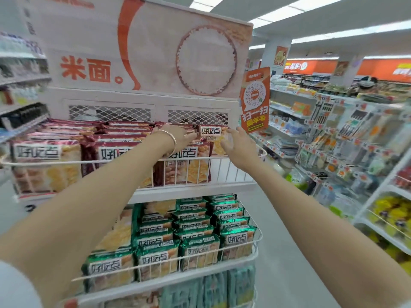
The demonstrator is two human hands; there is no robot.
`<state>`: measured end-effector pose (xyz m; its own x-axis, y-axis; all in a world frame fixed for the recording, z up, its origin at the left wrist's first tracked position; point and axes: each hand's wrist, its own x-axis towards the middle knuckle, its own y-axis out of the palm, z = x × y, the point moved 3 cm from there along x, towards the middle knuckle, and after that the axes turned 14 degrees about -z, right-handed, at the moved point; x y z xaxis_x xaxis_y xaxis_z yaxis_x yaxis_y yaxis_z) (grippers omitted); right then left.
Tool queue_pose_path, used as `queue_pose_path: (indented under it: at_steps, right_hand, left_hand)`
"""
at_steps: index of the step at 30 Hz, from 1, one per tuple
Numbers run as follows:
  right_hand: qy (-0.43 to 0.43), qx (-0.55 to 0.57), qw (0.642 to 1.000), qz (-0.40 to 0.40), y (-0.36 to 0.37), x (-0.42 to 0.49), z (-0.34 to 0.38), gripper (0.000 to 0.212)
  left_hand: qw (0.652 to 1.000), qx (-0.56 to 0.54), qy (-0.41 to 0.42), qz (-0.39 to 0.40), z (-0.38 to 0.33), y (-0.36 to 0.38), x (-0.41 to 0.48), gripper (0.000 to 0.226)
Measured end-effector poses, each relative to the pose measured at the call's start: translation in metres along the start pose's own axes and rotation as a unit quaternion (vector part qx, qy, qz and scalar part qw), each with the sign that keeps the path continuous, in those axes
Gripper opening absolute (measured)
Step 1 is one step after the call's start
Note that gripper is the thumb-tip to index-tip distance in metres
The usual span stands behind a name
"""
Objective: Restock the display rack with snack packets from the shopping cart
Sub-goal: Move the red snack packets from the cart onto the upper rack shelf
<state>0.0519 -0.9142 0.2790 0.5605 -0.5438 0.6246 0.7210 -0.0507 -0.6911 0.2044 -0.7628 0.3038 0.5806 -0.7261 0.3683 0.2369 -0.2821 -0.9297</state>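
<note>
The left hand (181,136) grips a red snack packet (211,132) by its left edge at the back right of the rack's (195,189) top shelf, while the blurred right hand (233,144) seems to lie flat-fingered against its right side.

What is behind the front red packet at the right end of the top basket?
More red packets in a row; the rear packet stands by the mesh panel, left hand pinching it, right hand touching it. The left wrist covers the packets between.

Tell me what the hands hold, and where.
One red snack packet: the left hand pinches its upper left edge, the right hand presses flat against its right side.
</note>
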Motion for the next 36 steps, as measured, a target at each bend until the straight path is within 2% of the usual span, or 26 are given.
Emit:
queue_pose_path:
  at_steps: [2,6,9,13,20,30,36]
  right_hand:
    - [-0.012,0.006,1.000,-0.012,-0.006,-0.018,0.016,0.054]
    - [-0.051,0.014,0.999,0.011,-0.010,-0.064,0.056,0.053]
    - [-0.094,0.019,0.995,0.031,-0.006,-0.106,0.089,0.052]
    - [-0.122,0.035,0.990,0.062,0.008,-0.159,0.129,0.049]
    - [-0.158,0.085,0.963,0.199,0.061,-0.254,0.220,0.054]
    - [-0.220,0.123,0.907,0.336,0.145,-0.376,0.357,0.060]
    - [-0.210,0.111,0.884,0.402,0.206,-0.440,0.444,0.057]
  left_hand:
    - [0.999,0.013,-0.018,-0.037,0.011,-0.011,-0.031,0.066]
    - [0.987,0.009,-0.016,-0.158,0.028,-0.034,-0.101,0.042]
    - [0.985,0.003,-0.015,-0.174,0.046,-0.031,-0.157,0.030]
    - [0.994,-0.006,-0.057,-0.090,0.073,-0.007,-0.230,0.021]
    - [0.982,-0.005,-0.185,0.029,0.163,0.040,-0.362,0.022]
    - [0.934,-0.044,-0.342,0.090,0.305,0.072,-0.524,0.014]
    - [0.912,-0.058,-0.385,0.129,0.406,0.091,-0.616,0.011]
